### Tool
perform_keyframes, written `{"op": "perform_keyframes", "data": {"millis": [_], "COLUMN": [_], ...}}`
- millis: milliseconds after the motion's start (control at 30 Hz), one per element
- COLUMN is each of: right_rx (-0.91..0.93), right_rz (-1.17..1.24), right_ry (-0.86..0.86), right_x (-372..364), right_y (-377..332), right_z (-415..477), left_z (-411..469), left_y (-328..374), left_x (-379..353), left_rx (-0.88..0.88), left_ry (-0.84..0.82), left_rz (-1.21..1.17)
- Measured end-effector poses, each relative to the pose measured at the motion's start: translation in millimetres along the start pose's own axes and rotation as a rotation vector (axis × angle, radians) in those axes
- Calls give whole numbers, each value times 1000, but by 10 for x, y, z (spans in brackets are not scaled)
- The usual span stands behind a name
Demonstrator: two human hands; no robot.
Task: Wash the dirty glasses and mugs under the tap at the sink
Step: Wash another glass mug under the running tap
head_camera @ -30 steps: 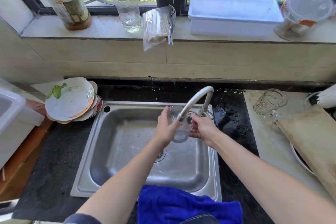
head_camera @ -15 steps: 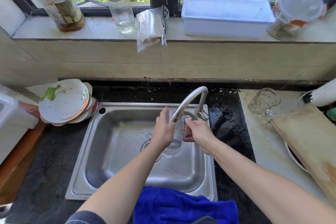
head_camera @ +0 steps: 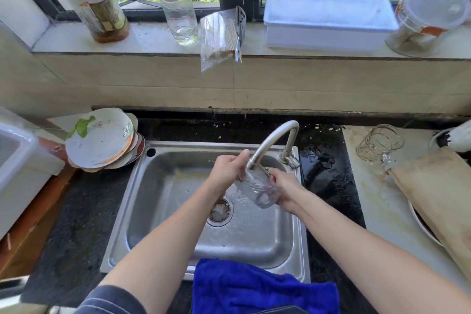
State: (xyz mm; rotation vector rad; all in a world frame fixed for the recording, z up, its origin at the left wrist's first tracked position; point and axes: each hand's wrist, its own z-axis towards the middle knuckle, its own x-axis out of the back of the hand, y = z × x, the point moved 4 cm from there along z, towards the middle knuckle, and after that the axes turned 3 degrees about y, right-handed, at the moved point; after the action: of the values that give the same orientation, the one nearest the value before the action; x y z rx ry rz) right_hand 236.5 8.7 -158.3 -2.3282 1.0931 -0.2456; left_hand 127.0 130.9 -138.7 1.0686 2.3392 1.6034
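While the glass (head_camera: 261, 191) lay tilted under the tap (head_camera: 272, 139) spout, over the sink (head_camera: 142, 199), the left hand (head_camera: 228, 169) gripped its rim end at 10 o'clock and the right hand (head_camera: 286, 187) curled around its base at 4 o'clock. The wet glass could slip and knock the steel spout, I judged; a mug (head_camera: 379, 146) waited at 2 o'clock

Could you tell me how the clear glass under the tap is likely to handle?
Probably slippery: the clear drinking glass is wet under the curved steel tap. Likely fragile: thin-looking glass over the hard stainless steel sink. Two-handed grip, left hand and right hand, seems wise.
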Motion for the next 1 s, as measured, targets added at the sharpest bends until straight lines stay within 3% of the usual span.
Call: {"op": "perform_keyframes", "data": {"millis": [67,233,367,467,600,667,767,800,900,1000], "right_rx": [-58,-6,43,11,7,63,235,286,390,304], "right_rz": [84,-74,-140,-307,-519,-580,-589,-555,-344,-297], "right_ry": [-43,-248,-178,-309,-470,-354,42,102,-30,-122], "right_x": [27,-49,-13,-13,-153,-217,-251,-274,-443,-463], "right_y": [-91,-181,-267,-328,-410,-442,-434,-394,-112,52], "right_z": [25,-9,16,13,-39,-24,55,51,-129,-108], "left_z": [-17,-26,-107,-64,-123,-136,-115,-112,-85,-95], "left_y": [7,-162,-212,-237,-261,-275,-298,-309,-387,-469], "left_x": [-73,-81,51,284,166,96,10,-23,-61,-19], "left_rx": [60,248,335,372,532,558,522,516,471,399], "left_ry": [-113,66,-88,-67,-271,-312,-232,-193,-42,13], "left_rz": [-177,-468,-393,-175,-244,-257,-223,-240,-289,-306]}}
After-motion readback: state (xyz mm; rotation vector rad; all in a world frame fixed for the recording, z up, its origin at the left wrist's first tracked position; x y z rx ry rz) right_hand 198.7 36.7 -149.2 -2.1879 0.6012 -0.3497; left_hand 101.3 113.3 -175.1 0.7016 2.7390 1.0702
